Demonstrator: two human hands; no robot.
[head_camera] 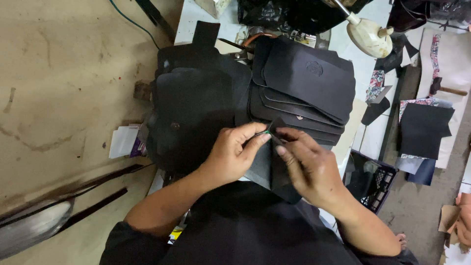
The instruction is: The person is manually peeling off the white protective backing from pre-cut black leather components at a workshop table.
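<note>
Both hands pinching black leather piece (274, 162) over bench (194, 19).
Left hand (230, 152) grip pressing small green tool (267, 131), mostly hidden; right hand (309, 164) fingertips closing on flap edge.

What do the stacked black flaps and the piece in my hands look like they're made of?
Stacked black flaps: likely leather or faux leather, matte, with an embossed round mark and cleanly cut rounded edges. The black piece pinched by left hand and right hand looks like the same matte, flexible sheet.
</note>
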